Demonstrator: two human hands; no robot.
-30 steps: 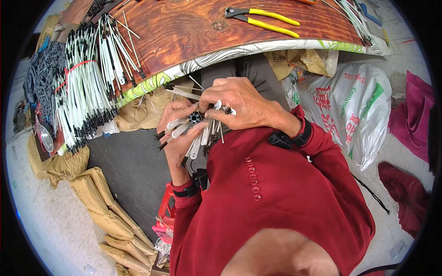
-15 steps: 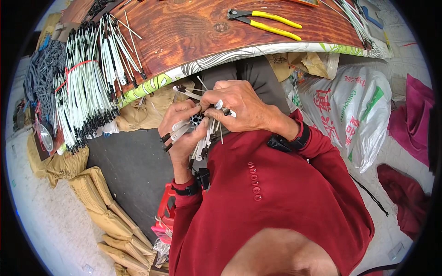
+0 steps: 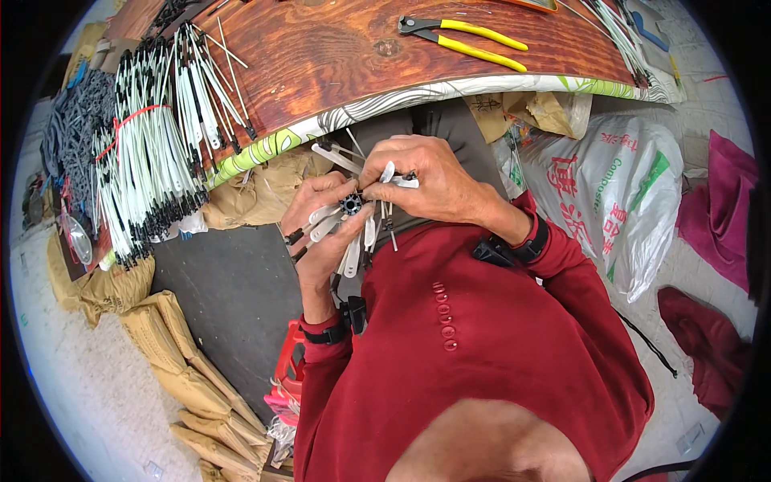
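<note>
Left hand (image 3: 325, 229) grips a small black hub (image 3: 351, 203) with white ribs (image 3: 353, 249) fanning down from it, fingers curled tight around the cluster. Right hand (image 3: 418, 181) pinches one white rib (image 3: 387, 173) at the hub, fingertips narrow. All held just near the wooden table (image 3: 337, 56) edge, above the lap. Far left on table: bundle of white rods (image 3: 148, 173) tied with red band. Far: yellow-handled pliers (image 3: 466, 36). Right: white woven sack (image 3: 610, 193), contents hidden. Near left: brown paper bags (image 3: 173, 353), contents unseen.
</note>
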